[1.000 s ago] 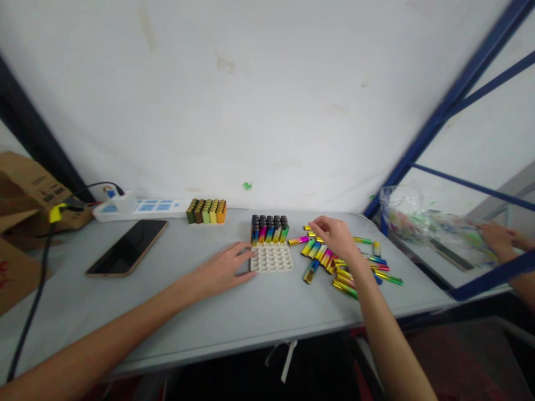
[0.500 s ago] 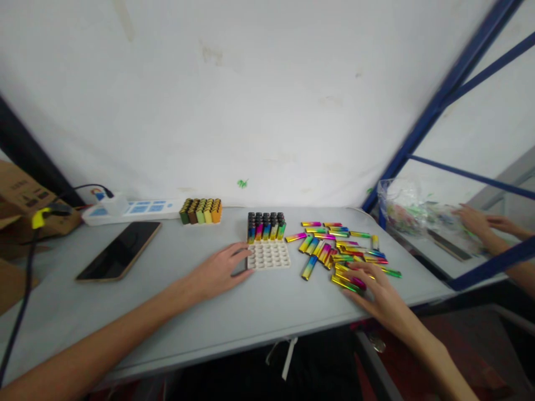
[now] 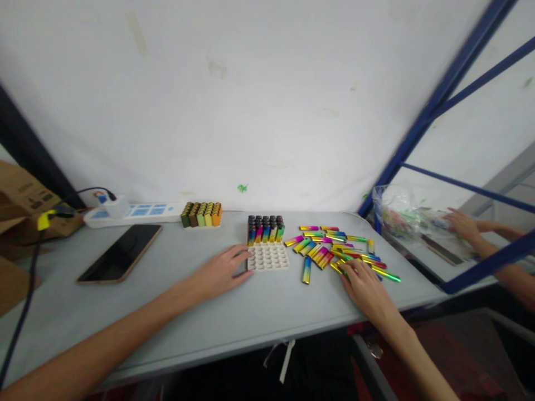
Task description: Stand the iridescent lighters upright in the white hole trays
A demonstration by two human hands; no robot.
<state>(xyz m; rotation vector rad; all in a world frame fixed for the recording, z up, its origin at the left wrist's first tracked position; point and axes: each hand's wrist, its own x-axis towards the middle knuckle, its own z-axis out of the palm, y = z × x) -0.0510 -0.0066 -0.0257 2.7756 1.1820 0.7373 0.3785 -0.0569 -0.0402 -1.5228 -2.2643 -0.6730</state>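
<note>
My left hand (image 3: 223, 269) rests on the table with thumb and fingers apart, touching the left edge of a white plastic tray (image 3: 268, 258) with round-looking pockets. The tray's back rows hold upright lighters (image 3: 266, 232) with black tops and shiny multicoloured bodies; its front rows are bare. To the right lies a loose spread of metallic lighters (image 3: 321, 256) in gold, pink, blue and green. Over the near side of this pile my right hand (image 3: 363, 284) is curled, fingers bent down around lighters that it partly covers. How many it grips is hidden.
A second block of lighters (image 3: 202, 215), green to orange, stands back left. Nearby are a phone (image 3: 121, 253), a white power strip (image 3: 137, 211) and a cardboard box (image 3: 29, 189). A blue metal frame (image 3: 412, 139) rises at right, with a plastic bag (image 3: 395, 214) and another person's hand (image 3: 463, 225) beyond.
My right hand has moved slightly left and closed in over the near lighters, covering some seen before. A blue-gold lighter has turned more upright in view. My left hand stays at the tray.
</note>
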